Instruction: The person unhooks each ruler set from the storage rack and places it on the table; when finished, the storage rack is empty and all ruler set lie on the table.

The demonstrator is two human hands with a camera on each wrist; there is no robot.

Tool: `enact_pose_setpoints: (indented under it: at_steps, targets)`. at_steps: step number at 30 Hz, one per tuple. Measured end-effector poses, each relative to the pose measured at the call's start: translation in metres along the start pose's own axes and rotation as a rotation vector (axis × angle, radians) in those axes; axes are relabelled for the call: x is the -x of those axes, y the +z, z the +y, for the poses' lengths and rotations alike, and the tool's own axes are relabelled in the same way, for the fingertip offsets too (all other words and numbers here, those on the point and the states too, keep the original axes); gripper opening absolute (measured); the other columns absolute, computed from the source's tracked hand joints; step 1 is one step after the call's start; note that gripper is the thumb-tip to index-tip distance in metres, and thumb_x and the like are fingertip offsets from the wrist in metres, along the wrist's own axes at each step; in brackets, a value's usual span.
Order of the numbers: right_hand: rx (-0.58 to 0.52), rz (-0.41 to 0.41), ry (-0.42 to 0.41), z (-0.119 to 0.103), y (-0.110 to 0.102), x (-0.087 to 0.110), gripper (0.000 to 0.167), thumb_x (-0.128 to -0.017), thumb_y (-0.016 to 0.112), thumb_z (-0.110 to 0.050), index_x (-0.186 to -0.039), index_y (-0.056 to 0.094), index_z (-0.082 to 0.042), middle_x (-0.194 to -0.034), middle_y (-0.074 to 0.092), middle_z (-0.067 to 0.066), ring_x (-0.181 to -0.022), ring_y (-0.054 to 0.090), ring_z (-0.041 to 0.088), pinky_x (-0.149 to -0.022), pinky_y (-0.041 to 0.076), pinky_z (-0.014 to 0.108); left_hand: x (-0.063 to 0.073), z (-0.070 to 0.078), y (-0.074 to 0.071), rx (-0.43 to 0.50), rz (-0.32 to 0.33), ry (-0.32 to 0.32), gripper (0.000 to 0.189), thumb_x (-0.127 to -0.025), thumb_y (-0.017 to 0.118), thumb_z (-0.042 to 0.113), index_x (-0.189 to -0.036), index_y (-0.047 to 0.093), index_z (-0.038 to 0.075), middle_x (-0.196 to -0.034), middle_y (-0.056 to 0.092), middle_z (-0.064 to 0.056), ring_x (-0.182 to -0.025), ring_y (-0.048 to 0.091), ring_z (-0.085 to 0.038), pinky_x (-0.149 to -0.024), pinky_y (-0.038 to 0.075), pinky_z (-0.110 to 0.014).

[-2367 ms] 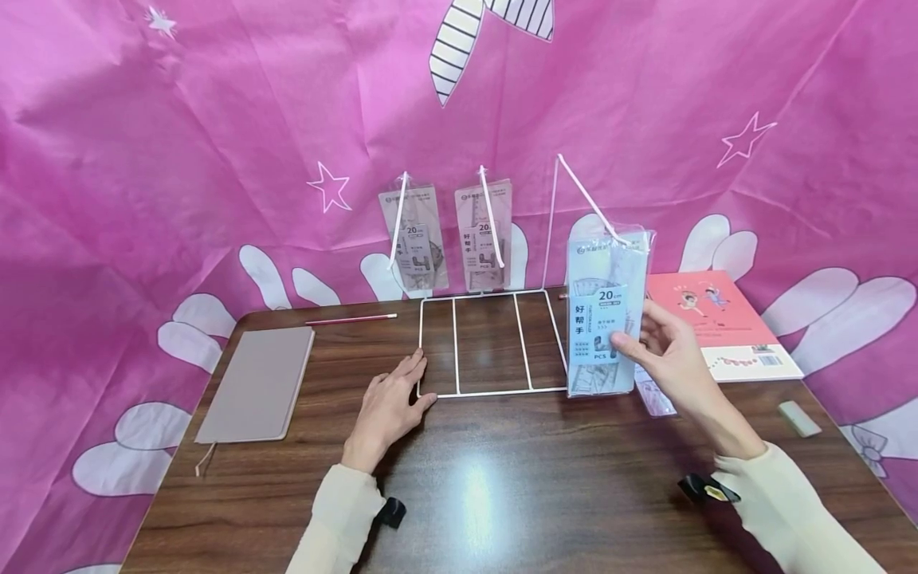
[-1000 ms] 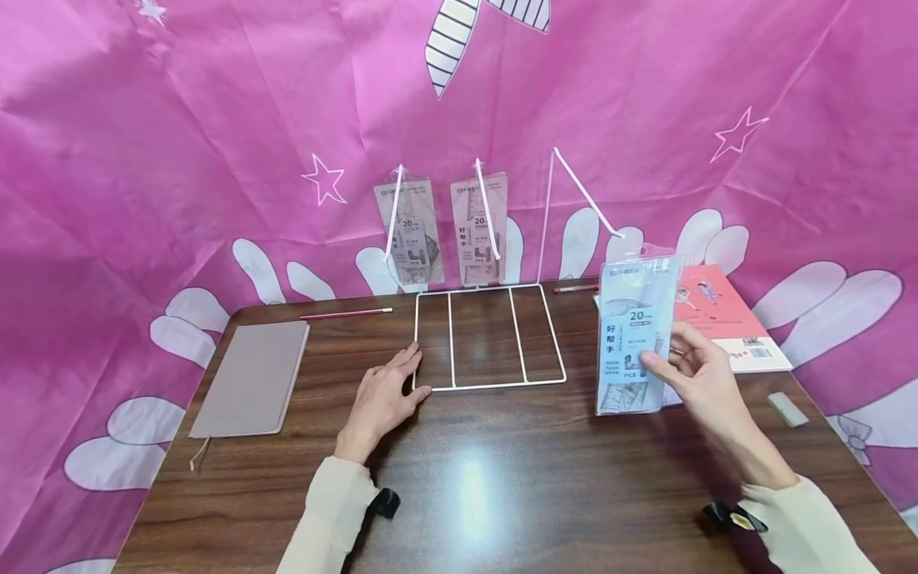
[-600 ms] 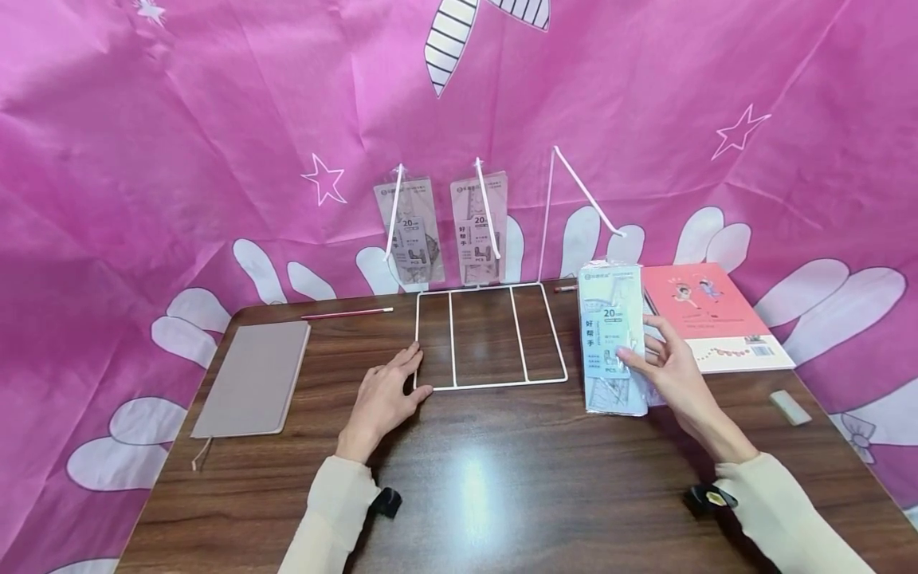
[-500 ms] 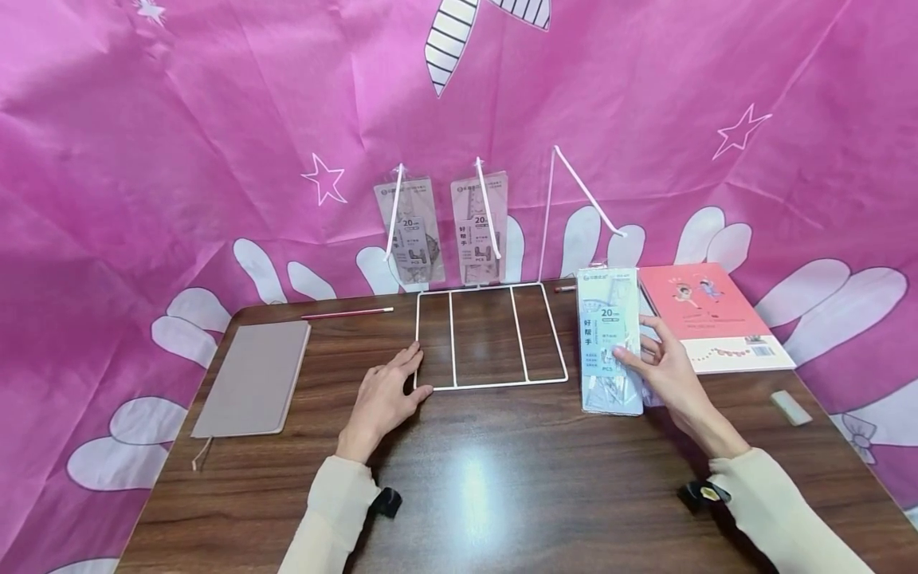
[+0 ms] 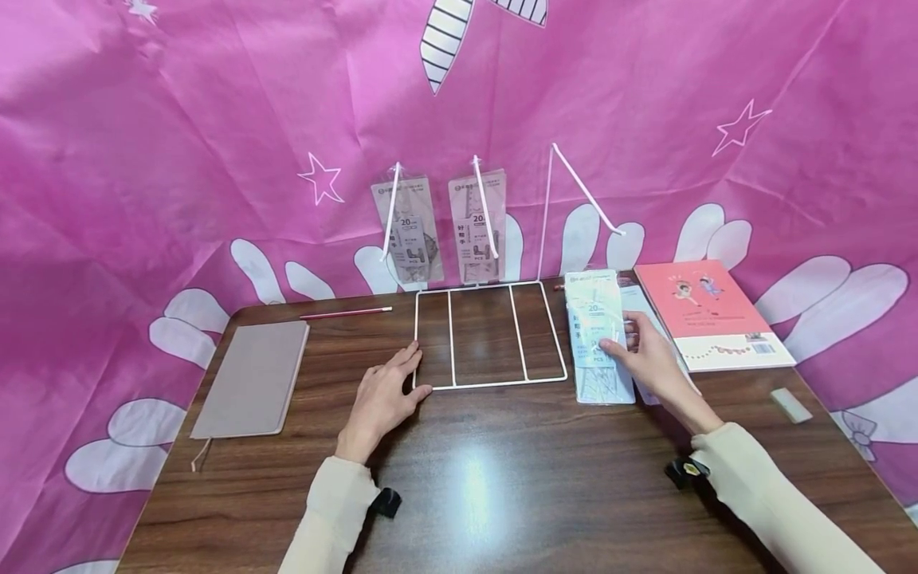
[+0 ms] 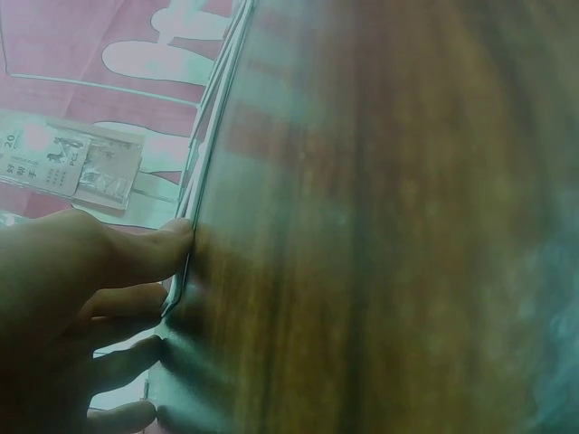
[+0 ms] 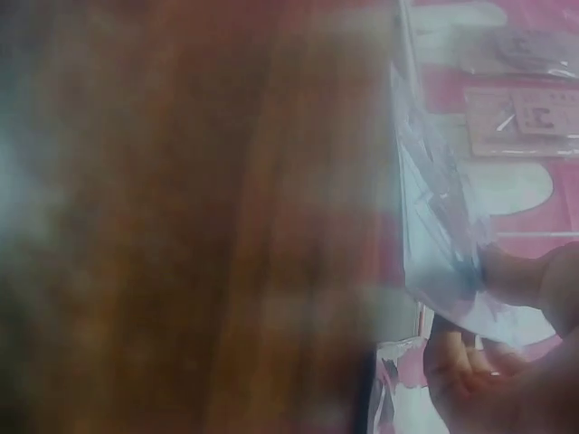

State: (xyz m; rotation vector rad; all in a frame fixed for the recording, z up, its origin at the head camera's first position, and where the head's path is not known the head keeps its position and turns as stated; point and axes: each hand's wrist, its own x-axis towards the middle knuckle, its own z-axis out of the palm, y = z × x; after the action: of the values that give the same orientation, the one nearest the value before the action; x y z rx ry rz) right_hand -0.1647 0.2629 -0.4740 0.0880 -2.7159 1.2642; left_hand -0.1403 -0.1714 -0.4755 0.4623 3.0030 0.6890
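My right hand (image 5: 649, 359) pinches a clear-packed ruler set (image 5: 601, 375) at its right edge, thumb on the front. The pack is just right of the white wire rack's base (image 5: 502, 384), low over the table; whether it touches the wood I cannot tell. In the right wrist view its clear sleeve (image 7: 434, 208) stands between thumb and fingers. My left hand (image 5: 383, 399) rests with extended fingers at the rack base's front left corner, thumb on the wire. Two more ruler sets, a left one (image 5: 409, 239) and a middle one (image 5: 476, 231), hang from the rack's hooks. The right hook (image 5: 588, 189) holds nothing.
Another pale pack (image 5: 645, 303) lies partly hidden behind my right hand, beside a red and white book (image 5: 706, 307). An eraser (image 5: 791, 405) sits at the right. On the left lie a grey notebook (image 5: 251, 383) and a red pencil (image 5: 347, 313).
My right hand has drawn the ruler set off the right hook's tip, swung it right, then brought it back left and lower, with its top tilting away. My left hand has stayed put.
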Motion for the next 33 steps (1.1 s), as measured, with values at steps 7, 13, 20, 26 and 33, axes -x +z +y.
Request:
enact_pose_setpoints:
  at_steps: [7, 13, 20, 26, 33]
  targets:
    - [0.127, -0.074, 0.017, -0.005, 0.001, -0.006, 0.063, -0.098, 0.076, -0.018, -0.143, 0.044, 0.013, -0.110, 0.065, 0.031, -0.089, 0.064, 0.036, -0.075, 0.048, 0.040, 0.000, -0.002, -0.001, 0.004, -0.021, -0.009, 0.067, -0.096, 0.076, 0.033, -0.153, 0.053, 0.005, -0.165, 0.042, -0.005, -0.150, 0.043, -0.027, -0.114, 0.037, -0.057]
    - [0.147, -0.100, 0.020, -0.004, 0.002, -0.007, 0.061, -0.095, 0.079, -0.020, -0.137, 0.050, 0.015, -0.096, 0.061, 0.020, -0.079, 0.054, 0.023, -0.068, 0.043, 0.033, 0.000, -0.003, -0.002, 0.001, -0.017, -0.004, 0.068, -0.096, 0.077, 0.034, -0.152, 0.054, 0.004, -0.165, 0.043, -0.005, -0.149, 0.043, -0.027, -0.113, 0.038, -0.057]
    - [0.123, -0.065, -0.042, -0.003, 0.002, -0.009, 0.069, -0.090, 0.084, -0.013, -0.141, 0.048, 0.016, -0.099, 0.062, 0.023, -0.079, 0.053, 0.023, -0.069, 0.043, 0.032, 0.000, -0.003, -0.002, 0.001, -0.009, 0.001, 0.068, -0.096, 0.076, 0.034, -0.152, 0.054, 0.004, -0.165, 0.043, -0.005, -0.149, 0.043, -0.026, -0.113, 0.038, -0.057]
    - [0.089, -0.039, -0.082, -0.008, 0.004, -0.011, 0.060, -0.092, 0.082, -0.011, -0.138, 0.053, 0.012, -0.106, 0.063, 0.026, -0.086, 0.060, 0.028, -0.073, 0.047, 0.028, 0.001, -0.004, -0.003, 0.007, -0.011, 0.001, 0.068, -0.096, 0.076, 0.034, -0.152, 0.054, 0.005, -0.165, 0.043, -0.005, -0.149, 0.043, -0.026, -0.114, 0.038, -0.056]
    - [0.000, 0.006, -0.123, -0.029, 0.015, -0.027, 0.046, -0.095, 0.077, -0.009, -0.133, 0.057, 0.008, -0.110, 0.062, 0.028, -0.090, 0.064, 0.032, -0.072, 0.048, 0.015, -0.001, -0.005, -0.002, 0.022, -0.015, 0.018, 0.067, -0.095, 0.077, 0.034, -0.151, 0.055, 0.004, -0.164, 0.044, -0.006, -0.147, 0.046, -0.028, -0.115, 0.037, -0.057]
